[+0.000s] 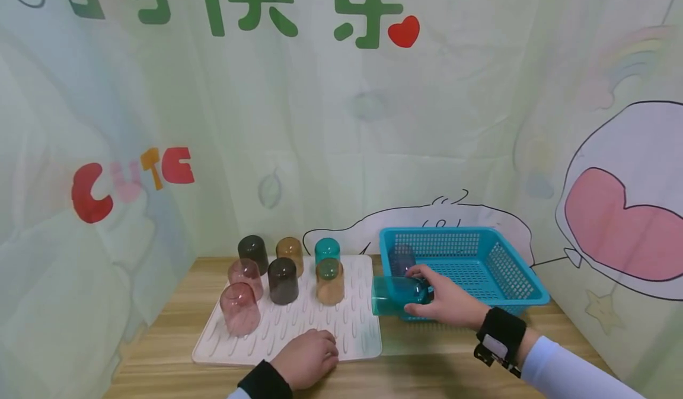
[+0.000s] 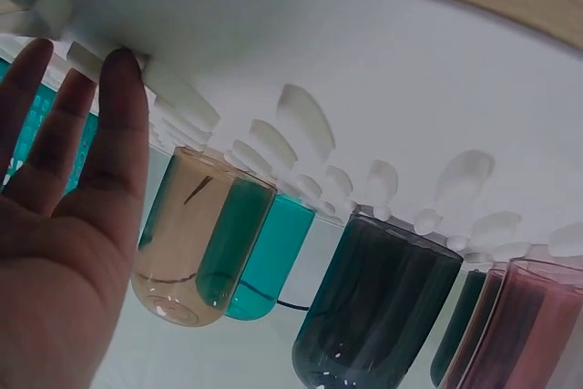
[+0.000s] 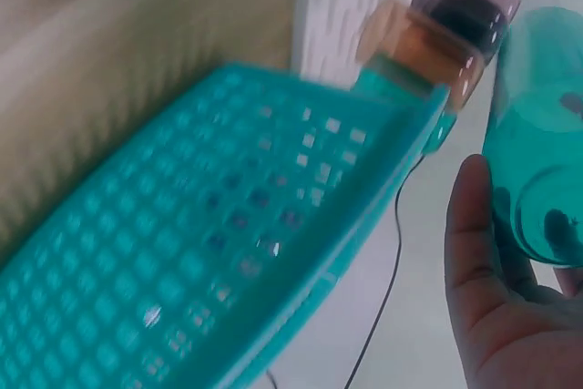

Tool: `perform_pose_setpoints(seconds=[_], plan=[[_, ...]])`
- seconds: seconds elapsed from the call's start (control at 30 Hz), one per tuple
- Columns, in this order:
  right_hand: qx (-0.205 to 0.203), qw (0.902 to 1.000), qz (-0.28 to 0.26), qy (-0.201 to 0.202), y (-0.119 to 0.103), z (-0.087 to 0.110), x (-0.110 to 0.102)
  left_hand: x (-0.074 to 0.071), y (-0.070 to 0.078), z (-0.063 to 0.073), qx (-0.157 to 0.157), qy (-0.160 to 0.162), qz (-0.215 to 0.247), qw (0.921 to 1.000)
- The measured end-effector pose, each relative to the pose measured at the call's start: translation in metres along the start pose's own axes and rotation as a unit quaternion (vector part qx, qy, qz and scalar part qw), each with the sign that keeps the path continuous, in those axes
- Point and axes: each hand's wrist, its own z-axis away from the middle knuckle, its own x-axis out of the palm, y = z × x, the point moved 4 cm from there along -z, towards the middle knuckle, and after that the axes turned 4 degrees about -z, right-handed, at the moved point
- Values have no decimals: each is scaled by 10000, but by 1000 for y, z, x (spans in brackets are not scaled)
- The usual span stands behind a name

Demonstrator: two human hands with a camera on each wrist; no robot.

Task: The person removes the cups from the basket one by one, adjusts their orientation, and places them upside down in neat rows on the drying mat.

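My right hand (image 1: 448, 299) grips the base end of a clear teal glass (image 1: 388, 298), which lies sideways in the air, its mouth toward the left. It hangs over the basket's near left corner, beside the white drying mat (image 1: 299, 325). My left hand (image 1: 308, 357) rests at the mat's front edge, fingers relaxed and holding nothing. Upside down on the mat stand two pink glasses (image 1: 240, 310), two dark ones (image 1: 283, 281), two amber ones (image 1: 330, 286) and a teal one (image 1: 327, 248).
A blue plastic basket (image 1: 498, 242) stands right of the mat, with one purplish glass (image 1: 400, 259) in its left end. Wooden tabletop (image 1: 160, 351) shows around both. A printed cloth (image 1: 427, 120) hangs behind and at the sides.
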Motion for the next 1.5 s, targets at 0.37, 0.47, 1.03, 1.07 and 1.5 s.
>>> perform_pose_setpoints(seconds=[0.37,0.47,1.03,1.07,1.5], plan=[[21,9989,-330,-321,-16,-2,37,-23,-7,10,-418,947,245,9943],[34,9985,-361,-414,-16,-4,45,-40,-4,14,-487,1760,378,9825],[-208,9970,-592,-463,-22,-9,75,-71,47,10,902,2063,-395,9735],[-243,9969,-595,-457,-23,-9,76,-70,49,9,950,2055,-518,9726],[-475,9972,-418,-402,-33,-5,82,-58,59,5,1248,1862,-1054,9688]])
